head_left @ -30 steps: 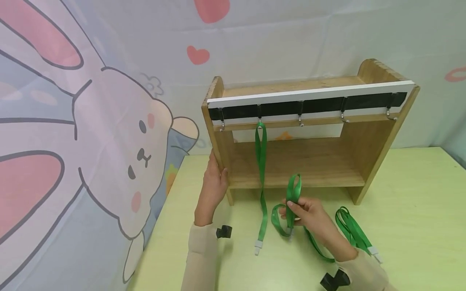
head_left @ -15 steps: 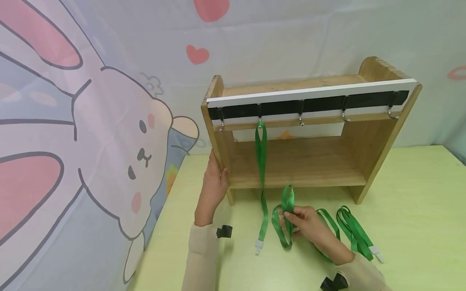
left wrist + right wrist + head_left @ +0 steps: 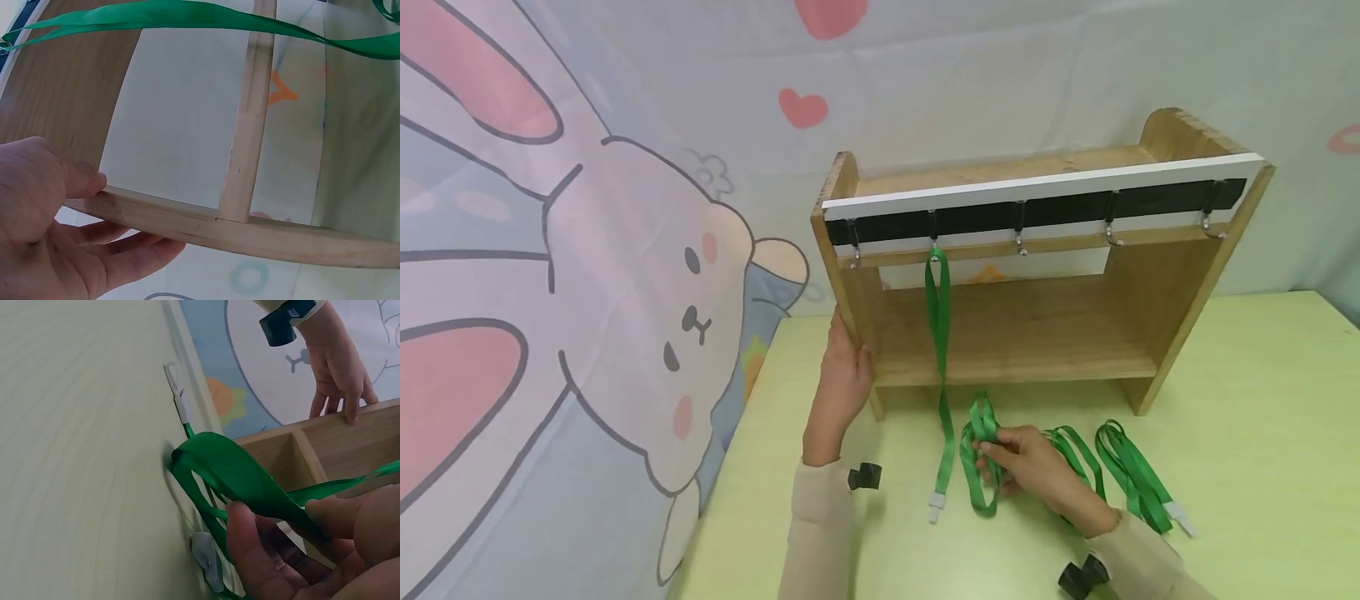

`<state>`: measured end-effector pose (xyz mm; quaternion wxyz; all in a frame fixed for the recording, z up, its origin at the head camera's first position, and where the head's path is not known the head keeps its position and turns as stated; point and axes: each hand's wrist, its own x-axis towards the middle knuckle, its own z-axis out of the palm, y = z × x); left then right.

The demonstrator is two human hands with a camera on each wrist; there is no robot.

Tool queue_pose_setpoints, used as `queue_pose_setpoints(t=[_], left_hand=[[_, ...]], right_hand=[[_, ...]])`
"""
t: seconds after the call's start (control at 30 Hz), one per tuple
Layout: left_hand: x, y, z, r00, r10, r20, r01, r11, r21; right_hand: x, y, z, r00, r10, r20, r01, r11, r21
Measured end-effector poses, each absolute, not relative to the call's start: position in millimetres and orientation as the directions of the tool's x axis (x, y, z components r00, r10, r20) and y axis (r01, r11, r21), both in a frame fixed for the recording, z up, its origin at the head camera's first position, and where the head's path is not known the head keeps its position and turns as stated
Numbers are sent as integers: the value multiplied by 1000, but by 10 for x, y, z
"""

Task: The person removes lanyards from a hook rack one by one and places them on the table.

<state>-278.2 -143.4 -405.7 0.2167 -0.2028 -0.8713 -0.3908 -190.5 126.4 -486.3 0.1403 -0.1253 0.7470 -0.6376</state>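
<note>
My left hand (image 3: 842, 379) grips the left side panel of a small wooden shelf (image 3: 1015, 329). In the left wrist view the thumb lies on one side of the panel's edge (image 3: 169, 212), the fingers on the other. Low over the table, my right hand (image 3: 1037, 467) pinches a looped green lanyard (image 3: 231, 469) between thumb and fingers; a grey clip (image 3: 206, 556) shows beside it in the right wrist view. Another green lanyard (image 3: 937, 308) hangs from the second hook from the left, its white clip (image 3: 936, 502) near the tabletop.
A white and black rail (image 3: 977, 223) with several metal hooks runs along the shelf's front. More green lanyard strap (image 3: 1081, 458) shows behind the right wrist. A folded green lanyard (image 3: 1138, 479) lies further right on the pale table (image 3: 1247, 417). Behind stands a cartoon-printed backdrop (image 3: 1000, 75).
My right hand has lowered the lanyard toward the table and slightly left; its upright loop has sunk down beside the other loop. My left hand keeps its place on the shelf.
</note>
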Motion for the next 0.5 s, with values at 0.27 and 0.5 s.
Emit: queue_pose_setpoints(t=[0.27, 0.5], left_hand=[[-2793, -1453, -4063, -832, 181, 525, 513, 614, 600], [-2802, -1447, -4054, -824, 184, 536, 522, 616, 591]], right_hand=[[-1956, 1225, -4846, -933, -360, -16, -65, 210, -975], [-1998, 1269, -4817, -935, -355, 19, -120, 264, -957]])
